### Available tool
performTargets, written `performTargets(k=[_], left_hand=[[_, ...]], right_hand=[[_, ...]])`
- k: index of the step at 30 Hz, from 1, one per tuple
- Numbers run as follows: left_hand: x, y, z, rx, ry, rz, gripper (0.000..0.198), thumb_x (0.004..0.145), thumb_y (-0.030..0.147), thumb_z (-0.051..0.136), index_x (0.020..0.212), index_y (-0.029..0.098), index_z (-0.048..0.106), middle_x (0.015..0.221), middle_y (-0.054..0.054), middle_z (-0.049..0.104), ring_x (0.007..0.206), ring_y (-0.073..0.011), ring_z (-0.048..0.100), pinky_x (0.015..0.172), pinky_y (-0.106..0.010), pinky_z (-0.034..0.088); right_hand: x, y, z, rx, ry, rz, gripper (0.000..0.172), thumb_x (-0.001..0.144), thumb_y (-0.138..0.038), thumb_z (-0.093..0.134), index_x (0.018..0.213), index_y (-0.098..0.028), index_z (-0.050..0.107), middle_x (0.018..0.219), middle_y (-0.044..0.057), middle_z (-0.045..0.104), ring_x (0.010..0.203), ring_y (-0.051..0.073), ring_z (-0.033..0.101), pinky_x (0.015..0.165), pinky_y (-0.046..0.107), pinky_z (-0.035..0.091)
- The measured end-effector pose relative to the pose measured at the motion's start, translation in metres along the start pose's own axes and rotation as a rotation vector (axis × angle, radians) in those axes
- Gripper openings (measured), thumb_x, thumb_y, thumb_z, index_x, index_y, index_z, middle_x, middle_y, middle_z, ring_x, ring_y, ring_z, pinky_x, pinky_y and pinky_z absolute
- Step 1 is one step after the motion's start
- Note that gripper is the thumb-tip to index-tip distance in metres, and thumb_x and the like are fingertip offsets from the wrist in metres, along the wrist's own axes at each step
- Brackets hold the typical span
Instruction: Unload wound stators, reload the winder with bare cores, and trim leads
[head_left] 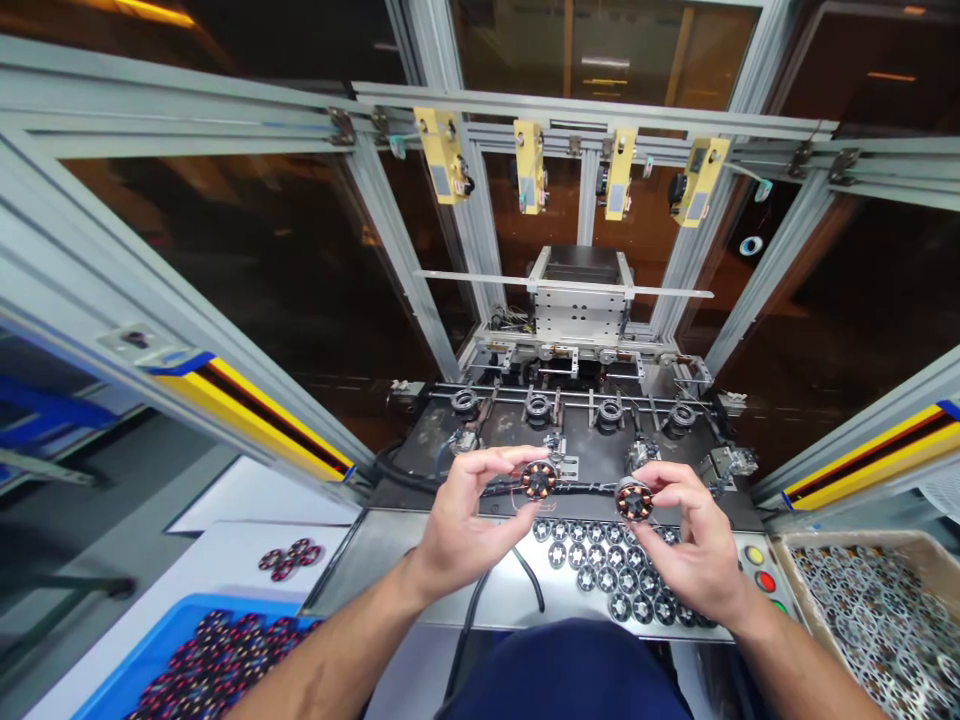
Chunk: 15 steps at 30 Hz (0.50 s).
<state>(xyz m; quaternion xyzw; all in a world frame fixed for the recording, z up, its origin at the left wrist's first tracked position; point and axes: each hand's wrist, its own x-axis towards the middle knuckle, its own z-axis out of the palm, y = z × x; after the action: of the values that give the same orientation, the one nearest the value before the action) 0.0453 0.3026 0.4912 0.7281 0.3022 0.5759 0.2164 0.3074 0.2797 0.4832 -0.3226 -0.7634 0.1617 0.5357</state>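
Note:
My left hand pinches a small round motor stator with copper windings between thumb and fingers. A similar motor stator sits between the thumb and fingers of my right hand. Both stators are held up with their wound faces toward me, a short gap apart. Thin wires show around the left one. Below and between my hands, several round parts with pale centres lie in rows on the metal work surface. My right hand covers some of them.
Ahead, black ring-shaped fixtures stand on the machine bed, under yellow sensor units. At left are a blue tray of wound parts and a few loose ones. Right of the surface are push buttons and a box of parts.

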Motion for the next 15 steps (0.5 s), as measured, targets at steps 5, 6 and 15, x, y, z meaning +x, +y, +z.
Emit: performTargets(k=[5, 6, 15], left_hand=[[-0.0024, 0.0010, -0.0008, 0.011, -0.003, 0.007, 0.050, 0.078, 0.000, 0.070, 0.115, 0.023, 0.046, 0.116, -0.010, 0.073, 0.110, -0.0192, 0.070, 0.092, -0.033, 0.058], [-0.0028, 0.0011, -0.0007, 0.011, -0.004, 0.007, 0.050, 0.078, 0.000, 0.070, 0.115, 0.023, 0.046, 0.116, -0.010, 0.073, 0.110, -0.0194, 0.070, 0.092, -0.033, 0.059], [-0.0050, 0.0060, -0.0033, 0.025, -0.008, 0.000, 0.047, 0.078, 0.001, 0.069, 0.112, 0.023, 0.045, 0.113, -0.010, 0.074, 0.111, -0.0199, 0.070, 0.095, -0.035, 0.059]], right_hand=[[-0.0033, 0.0004, 0.0018, 0.020, -0.003, 0.017, 0.041, 0.084, 0.002, 0.063, 0.111, -0.024, 0.048, 0.116, 0.009, 0.061, 0.107, 0.020, 0.063, 0.092, 0.039, 0.053], [-0.0032, -0.0002, 0.0023, 0.017, -0.008, 0.015, 0.040, 0.084, 0.001, 0.063, 0.111, -0.024, 0.048, 0.116, 0.009, 0.061, 0.107, 0.020, 0.063, 0.092, 0.039, 0.053], [-0.0017, -0.0039, 0.0077, 0.010, -0.029, 0.009, 0.036, 0.085, 0.000, 0.063, 0.108, -0.024, 0.049, 0.111, 0.009, 0.062, 0.102, 0.019, 0.064, 0.086, 0.036, 0.054]])
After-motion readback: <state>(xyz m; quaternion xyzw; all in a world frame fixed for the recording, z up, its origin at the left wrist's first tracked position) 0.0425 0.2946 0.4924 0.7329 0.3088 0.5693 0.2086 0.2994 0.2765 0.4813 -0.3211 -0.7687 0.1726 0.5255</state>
